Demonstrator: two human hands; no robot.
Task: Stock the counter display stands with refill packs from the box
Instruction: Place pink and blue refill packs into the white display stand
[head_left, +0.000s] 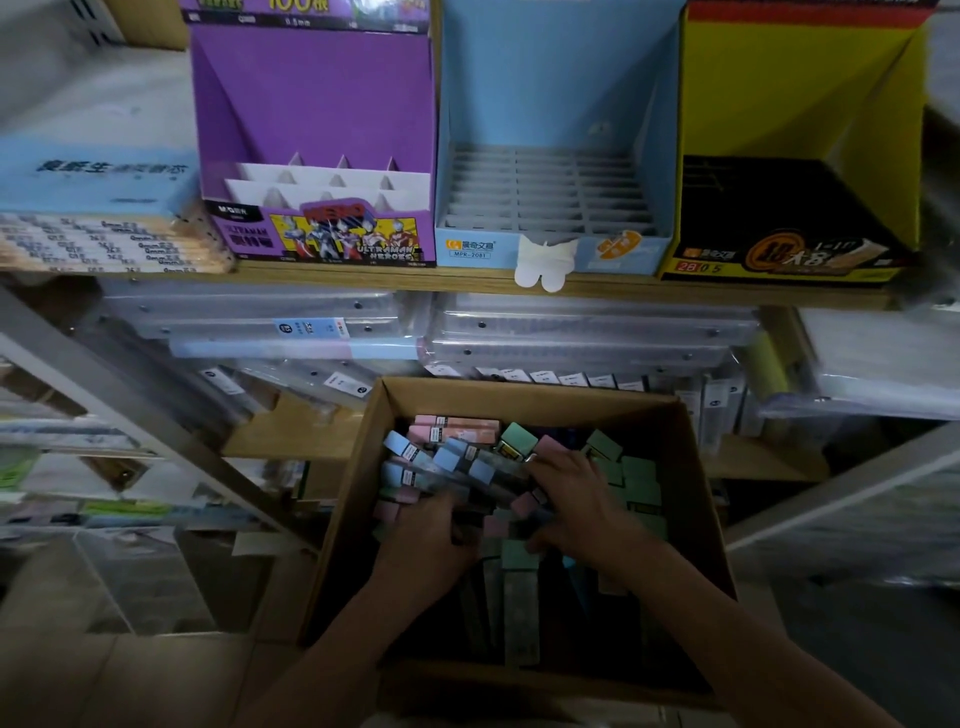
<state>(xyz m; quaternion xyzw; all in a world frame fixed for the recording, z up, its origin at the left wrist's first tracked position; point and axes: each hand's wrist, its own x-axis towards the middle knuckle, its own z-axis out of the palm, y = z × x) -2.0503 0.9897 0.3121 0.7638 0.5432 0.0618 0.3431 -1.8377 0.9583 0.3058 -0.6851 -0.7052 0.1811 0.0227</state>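
A brown cardboard box (358, 499) sits low in the middle, full of small refill packs (457, 423) in pink, blue and green. My left hand (426, 545) and my right hand (576, 504) are both inside it, fingers curled round a bundle of packs between them. On the wooden shelf above stand three display stands: a purple one (311, 104) with white dividers, a light blue one (550, 93) with a slotted tray, and a yellow and black one (795, 93). No packs show in any of the three.
A stack of blue flat boxes (98, 182) lies left of the purple stand. Clear plastic cases (311, 322) fill the shelf below. A white paper tag (543, 262) hangs off the blue stand's front. Metal shelf struts cross at the left and right.
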